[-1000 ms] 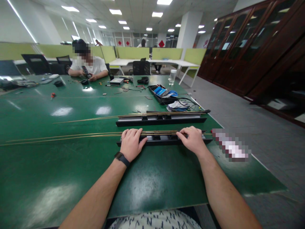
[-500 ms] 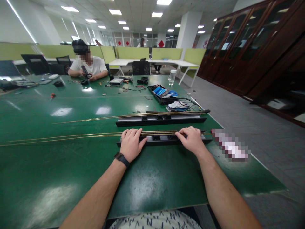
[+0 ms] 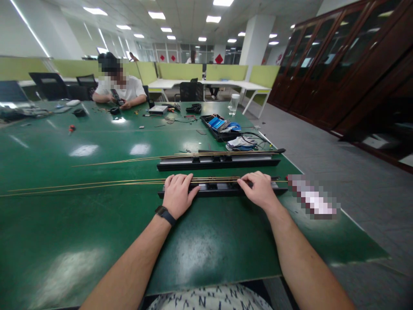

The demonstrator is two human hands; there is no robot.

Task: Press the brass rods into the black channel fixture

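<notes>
On the green table in front of me lies a long black rail (image 3: 222, 193) with a light grey inner face. Thin brass-coloured rods (image 3: 97, 185) run along its top and stretch far out to the left. My left hand (image 3: 177, 196) is curled over the rail's left part, fingers across the rods and thumb on the near side. Toward the right end, my right hand (image 3: 260, 189) pinches at the rods with thumb and forefinger; its fingertips are partly hidden. Behind, a second black rail (image 3: 222, 164) lies parallel, with more thin rods (image 3: 135, 159) along it.
A black tray (image 3: 222, 137) with blue items and a cloth stands beyond the rails. A blurred pinkish object (image 3: 311, 196) lies at the right edge. A clear jar (image 3: 232, 105), loose cables and small parts sit farther back. Across the table a person (image 3: 121, 90) handles a dark object.
</notes>
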